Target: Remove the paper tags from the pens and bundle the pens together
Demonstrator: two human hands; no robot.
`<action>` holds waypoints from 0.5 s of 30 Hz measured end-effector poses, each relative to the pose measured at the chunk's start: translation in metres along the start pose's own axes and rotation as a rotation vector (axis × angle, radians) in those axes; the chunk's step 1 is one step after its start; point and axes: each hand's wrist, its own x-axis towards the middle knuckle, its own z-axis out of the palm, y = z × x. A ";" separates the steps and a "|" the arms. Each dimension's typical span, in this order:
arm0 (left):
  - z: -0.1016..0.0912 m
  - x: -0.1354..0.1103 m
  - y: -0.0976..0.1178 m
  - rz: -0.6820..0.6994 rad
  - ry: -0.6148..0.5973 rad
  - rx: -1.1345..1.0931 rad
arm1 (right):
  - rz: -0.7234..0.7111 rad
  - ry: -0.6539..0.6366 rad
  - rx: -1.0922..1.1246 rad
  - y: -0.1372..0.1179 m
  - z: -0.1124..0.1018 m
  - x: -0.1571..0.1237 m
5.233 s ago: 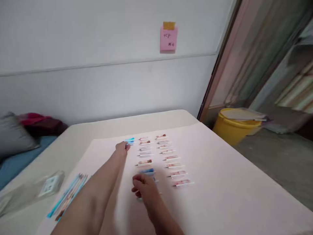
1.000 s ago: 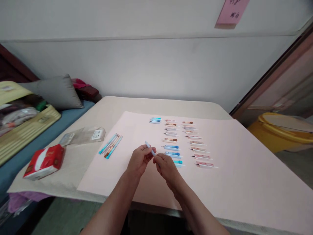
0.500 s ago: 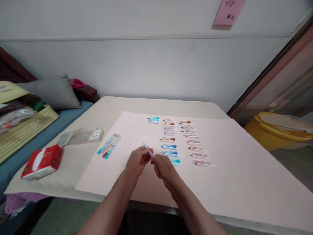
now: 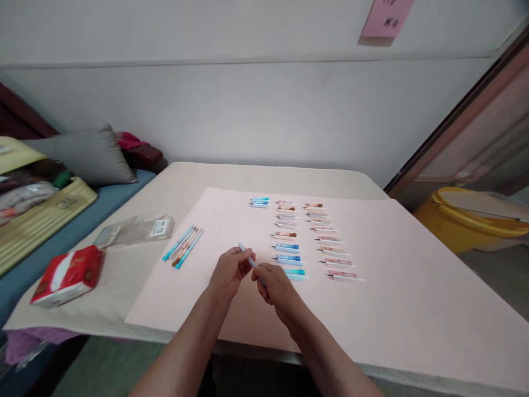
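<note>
A light blue pen (image 4: 247,256) slants between my two hands above the pink sheet. My left hand (image 4: 230,270) pinches its upper part, and the tip sticks out past the thumb. Closed around the lower end is my right hand (image 4: 270,279), whose fingers hide that part of the pen. To the right lie two columns of pens with their caps off beside them, among them a blue pen (image 4: 288,258), a turquoise pen (image 4: 295,272) and a pink pen (image 4: 342,274). Several capped pens (image 4: 184,246) form a small group on the left.
The pink sheet (image 4: 397,309) covers much of the cloth-topped table (image 4: 264,174). At the left are a red tissue pack (image 4: 68,274) and a clear plastic sleeve (image 4: 136,230). A yellow bin (image 4: 450,226) stands on the right, and a grey cushion (image 4: 88,156) lies back left.
Both hands, with the pen still between them, have shifted slightly left in the picture. The view has moved a little; the pens on the sheet stay in place.
</note>
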 end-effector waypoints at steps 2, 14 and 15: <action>0.000 0.000 0.001 -0.030 0.010 -0.008 | 0.016 -0.013 0.026 0.000 -0.001 0.001; -0.007 0.005 0.001 -0.038 0.018 -0.049 | -0.003 -0.009 0.007 -0.002 -0.001 0.001; -0.006 0.005 0.002 -0.045 0.012 -0.074 | 0.005 -0.015 0.008 -0.002 -0.002 0.001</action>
